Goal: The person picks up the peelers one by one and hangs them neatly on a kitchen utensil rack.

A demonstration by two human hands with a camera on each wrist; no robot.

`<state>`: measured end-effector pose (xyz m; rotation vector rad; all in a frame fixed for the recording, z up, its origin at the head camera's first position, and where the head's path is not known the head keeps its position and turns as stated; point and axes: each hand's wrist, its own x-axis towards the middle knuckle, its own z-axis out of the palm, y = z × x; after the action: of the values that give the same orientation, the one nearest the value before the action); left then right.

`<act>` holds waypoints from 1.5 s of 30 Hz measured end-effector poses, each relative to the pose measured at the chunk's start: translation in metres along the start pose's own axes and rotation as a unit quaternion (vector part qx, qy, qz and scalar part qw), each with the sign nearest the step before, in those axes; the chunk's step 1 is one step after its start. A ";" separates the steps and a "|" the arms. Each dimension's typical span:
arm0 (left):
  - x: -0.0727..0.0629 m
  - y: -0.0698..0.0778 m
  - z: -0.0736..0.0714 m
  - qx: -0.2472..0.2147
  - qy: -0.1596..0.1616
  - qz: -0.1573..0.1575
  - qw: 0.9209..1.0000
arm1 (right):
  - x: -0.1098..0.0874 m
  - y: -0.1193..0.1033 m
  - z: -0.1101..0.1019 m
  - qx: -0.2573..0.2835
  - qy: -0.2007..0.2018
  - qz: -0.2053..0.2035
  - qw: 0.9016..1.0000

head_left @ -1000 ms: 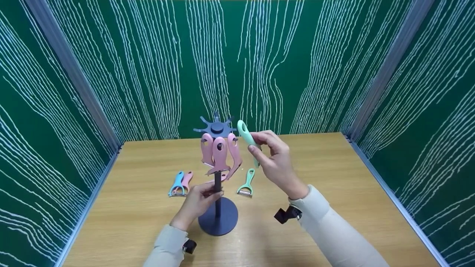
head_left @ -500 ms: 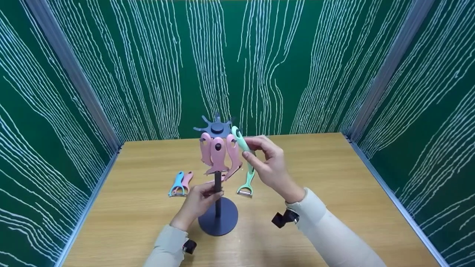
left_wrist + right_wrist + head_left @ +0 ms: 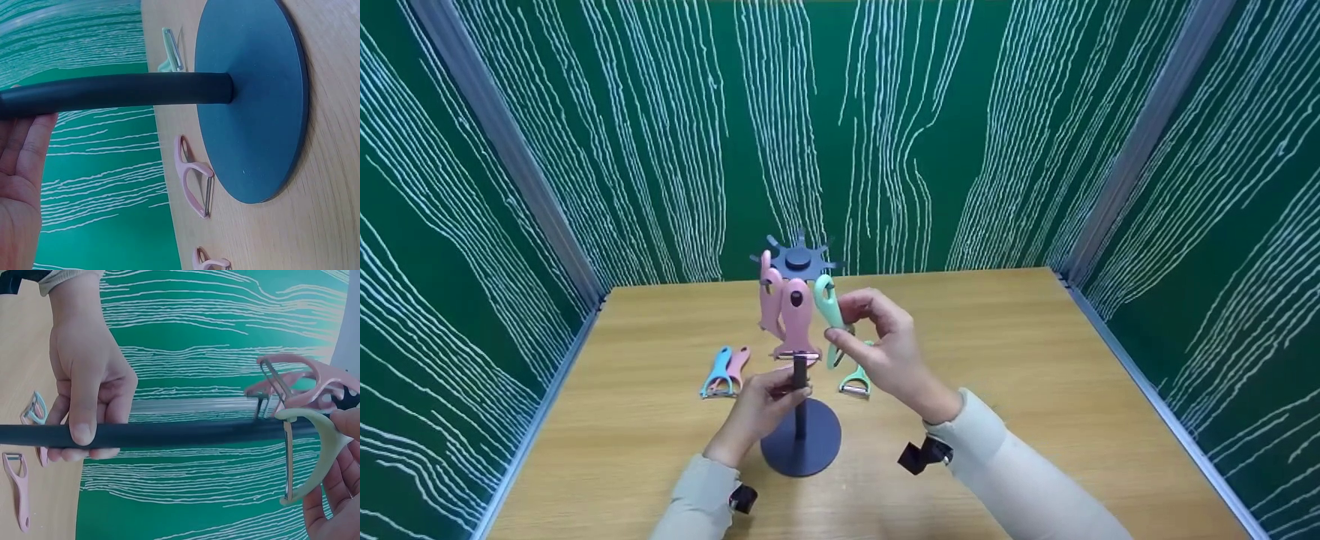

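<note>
My left hand (image 3: 765, 409) grips the dark pole (image 3: 140, 93) of a hook stand, above its round base (image 3: 810, 457). At the stand's right side, my right hand (image 3: 885, 349) pinches a light green peeler (image 3: 826, 301) by its handle, blade end down. A dark hook shows at the hole in this handle; whether it bears the peeler's weight I cannot tell. Several pink peelers (image 3: 797, 319) hang by their handle holes from the front and left hooks of the stand's star-shaped top (image 3: 799, 260). The green peeler's blade (image 3: 289, 461) faces the pole in the right wrist view.
On the wooden table (image 3: 997, 322), a blue peeler (image 3: 721, 369) and a pink peeler (image 3: 739, 364) lie side by side left of the stand. Another green peeler (image 3: 858, 381) lies to its right, partly behind my right hand. Green walls (image 3: 870, 135) with white lines enclose the table.
My right hand has moved left and down with the green peeler, bringing its hole to a hook. The hanging pink peelers have turned leftward around the stand. My left hand stays on the pole.
</note>
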<state>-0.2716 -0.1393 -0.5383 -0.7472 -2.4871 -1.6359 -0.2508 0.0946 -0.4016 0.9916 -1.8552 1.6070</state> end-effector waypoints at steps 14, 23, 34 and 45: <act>0.001 0.003 0.000 0.009 -0.003 -0.004 1.000 | -0.002 0.002 -0.005 -0.013 -0.001 -0.007 1.000; 0.002 0.001 0.000 0.014 -0.007 -0.017 1.000 | -0.007 0.025 -0.018 -0.020 0.038 -0.005 0.999; 0.000 0.001 0.000 0.007 -0.009 -0.034 0.999 | -0.018 0.051 -0.032 -0.057 0.054 0.049 0.996; 0.000 0.000 0.001 0.000 -0.002 -0.019 1.000 | -0.026 0.072 -0.036 -0.082 0.051 0.123 0.988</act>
<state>-0.2708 -0.1387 -0.5384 -0.7086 -2.5184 -1.6485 -0.2948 0.1379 -0.4596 0.6176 -2.0644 1.5780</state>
